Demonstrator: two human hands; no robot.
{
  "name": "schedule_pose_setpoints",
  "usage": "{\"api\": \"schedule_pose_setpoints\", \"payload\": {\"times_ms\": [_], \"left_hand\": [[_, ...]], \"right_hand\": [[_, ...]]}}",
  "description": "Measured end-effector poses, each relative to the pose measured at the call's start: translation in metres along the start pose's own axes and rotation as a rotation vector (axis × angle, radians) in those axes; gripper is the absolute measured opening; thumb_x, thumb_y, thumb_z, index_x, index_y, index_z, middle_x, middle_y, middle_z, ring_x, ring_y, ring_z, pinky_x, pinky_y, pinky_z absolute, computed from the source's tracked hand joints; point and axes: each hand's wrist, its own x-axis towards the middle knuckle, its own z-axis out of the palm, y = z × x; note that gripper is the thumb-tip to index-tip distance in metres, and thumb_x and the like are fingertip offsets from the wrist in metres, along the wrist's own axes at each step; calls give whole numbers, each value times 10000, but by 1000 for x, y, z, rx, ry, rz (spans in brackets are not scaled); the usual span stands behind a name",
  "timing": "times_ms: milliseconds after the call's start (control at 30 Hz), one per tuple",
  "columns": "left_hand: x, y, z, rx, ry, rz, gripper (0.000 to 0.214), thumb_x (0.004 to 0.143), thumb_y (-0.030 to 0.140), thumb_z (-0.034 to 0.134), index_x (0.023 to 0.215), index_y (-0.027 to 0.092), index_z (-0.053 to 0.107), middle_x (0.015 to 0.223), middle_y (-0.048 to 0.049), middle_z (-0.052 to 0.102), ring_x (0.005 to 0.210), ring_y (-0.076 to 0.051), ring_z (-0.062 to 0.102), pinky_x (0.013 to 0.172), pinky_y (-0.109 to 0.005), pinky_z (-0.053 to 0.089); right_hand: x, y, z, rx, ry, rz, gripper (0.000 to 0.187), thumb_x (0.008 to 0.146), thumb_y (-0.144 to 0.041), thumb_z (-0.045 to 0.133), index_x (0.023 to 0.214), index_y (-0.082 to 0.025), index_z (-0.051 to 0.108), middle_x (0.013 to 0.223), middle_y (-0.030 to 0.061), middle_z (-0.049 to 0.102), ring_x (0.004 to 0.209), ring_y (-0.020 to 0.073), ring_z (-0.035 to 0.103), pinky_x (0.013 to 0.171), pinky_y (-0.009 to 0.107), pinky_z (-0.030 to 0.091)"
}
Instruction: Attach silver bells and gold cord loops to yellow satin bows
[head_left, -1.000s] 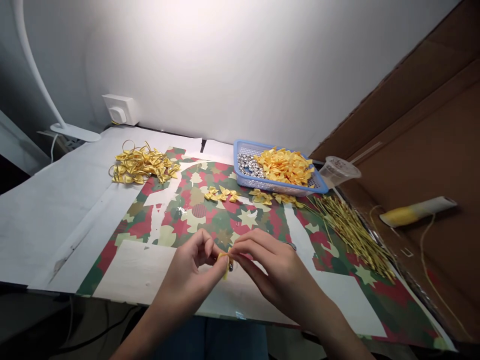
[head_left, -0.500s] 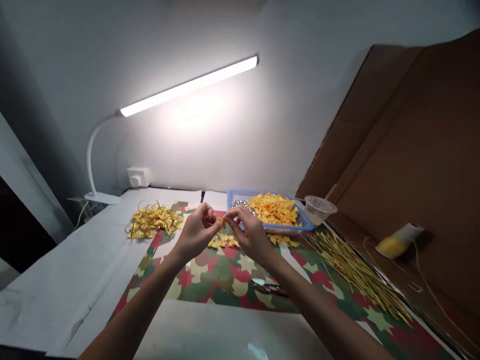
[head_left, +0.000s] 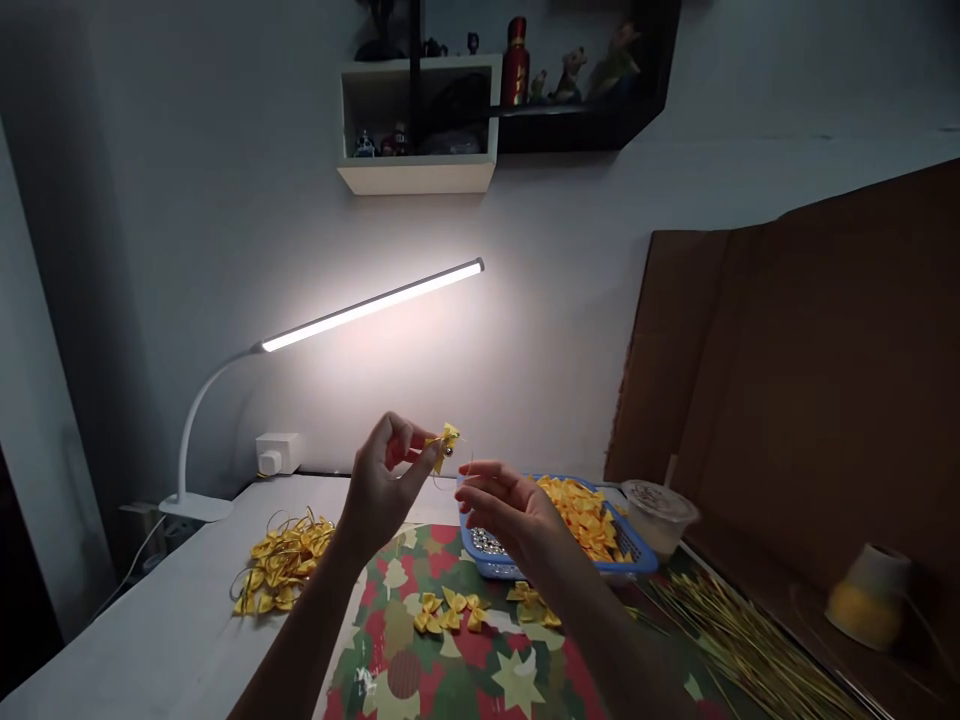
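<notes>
A: What's the left hand (head_left: 381,478) doing?
B: It's pinching a yellow ribbon bow (head_left: 447,445) aloft, with the right hand (head_left: 510,510) curling loosely beside it.
A: Below them?
B: A blue basket (head_left: 491,565) is holding bows (head_left: 581,515) and silver beads (head_left: 486,543).

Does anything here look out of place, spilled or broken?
Nothing looks spilled or broken. The one slightly odd thing is a blurry yellow-and-white object lying alone on the brown cardboard at right, apart from the blue basket and the yellow bow in the left hand.
</notes>
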Motion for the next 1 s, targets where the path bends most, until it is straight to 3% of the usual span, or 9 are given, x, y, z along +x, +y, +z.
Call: {"api": "schedule_pose_setpoints", "payload": {"times_ms": [133, 233, 333, 433, 700, 800, 1000], "left_hand": [[-7, -4, -1, 136, 40, 43, 303, 795, 204, 602, 647, 221, 339, 747, 8, 626, 692, -130, 597, 658, -269, 496], [-11, -6, -1, 140, 10, 33, 319, 795, 202, 606, 642, 223, 327, 729, 12, 619, 672, -126, 589, 655, -269, 498], [-13, -5, 0, 11, -31, -38, 320, 790, 204, 615, 651, 224, 328, 728, 14, 620, 681, -134, 611, 637, -270, 501], [-16, -2, 2, -69, -80, -87, 318, 792, 204, 616, 656, 224, 329, 740, 11, 623, 673, -129, 607, 620, -266, 499], [-29, 7, 16, -10, -140, -41, 322, 768, 193, 626, 656, 222, 325, 689, 28, 574, 621, -107, 539, 588, -249, 492], [-31, 9, 20, -14, -128, -46, 305, 754, 189, 613, 647, 220, 329, 629, 55, 493, 580, -93, 493, 562, -239, 481], [-33, 12, 26, 164, -121, -52, 254, 741, 192, 578, 647, 218, 344, 621, 51, 478, 564, -102, 477, 543, -258, 437]], "right_hand": [[-8, -21, 2, 106, 30, 17, 420, 570, -326, 820, 909, -176, 622, 667, -1, 609, 570, 111, 548, 506, 223, 462], [-13, -27, 1, 44, 24, -64, 386, 624, -368, 771, 921, -186, 604, 654, -21, 562, 518, 92, 489, 469, 220, 427], [-19, -25, 2, -235, 131, -257, 266, 729, -377, 689, 916, -210, 600, 671, -32, 525, 508, 88, 456, 446, 214, 402], [-25, -23, 6, -584, 218, -467, 96, 816, -307, 608, 861, -223, 617, 700, -15, 539, 596, 113, 514, 497, 221, 446], [-34, -37, 2, -1105, 133, -917, 111, 863, -133, 530, 926, -183, 608, 823, 45, 641, 680, 144, 599, 568, 273, 507], [-35, -43, -3, -1217, 65, -968, 122, 864, -119, 536, 918, -169, 634, 820, 59, 676, 728, 170, 629, 614, 298, 528], [-36, -45, -7, -1368, 47, -974, 146, 876, -131, 517, 848, -192, 647, 754, 28, 706, 650, 169, 625, 537, 290, 502]]}}
